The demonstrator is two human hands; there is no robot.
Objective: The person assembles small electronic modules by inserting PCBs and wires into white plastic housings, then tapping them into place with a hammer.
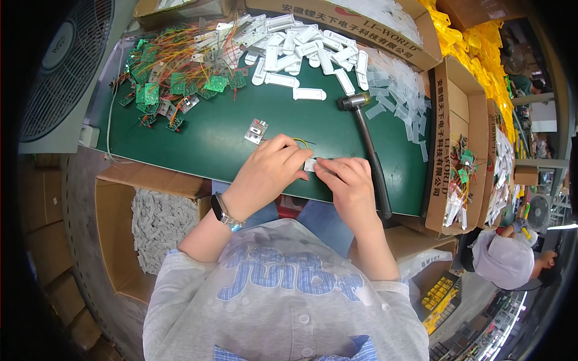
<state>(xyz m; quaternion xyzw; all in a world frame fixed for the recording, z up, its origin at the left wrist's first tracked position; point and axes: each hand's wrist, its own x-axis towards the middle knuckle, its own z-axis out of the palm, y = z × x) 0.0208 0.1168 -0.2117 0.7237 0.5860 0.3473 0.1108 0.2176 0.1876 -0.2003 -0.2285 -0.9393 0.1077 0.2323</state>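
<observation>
left hand (pixel 271 163) and right hand (pixel 350 182): fingertips together on white part (pixel 310 165), over green table (pixel 201 144) near its front edge | metal plate (pixel 256 130): beyond left hand | hammer (pixel 377 162): right of right hand | far side, left to right: wired boards (pixel 147 92), white casings (pixel 308 94), clear strips (pixel 400 90)

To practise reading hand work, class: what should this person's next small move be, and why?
Perhaps press the small white piece gently between left hand and right hand, because both meet at it while the long black-handled hammer lies ungripped on the green tabletop.
</observation>
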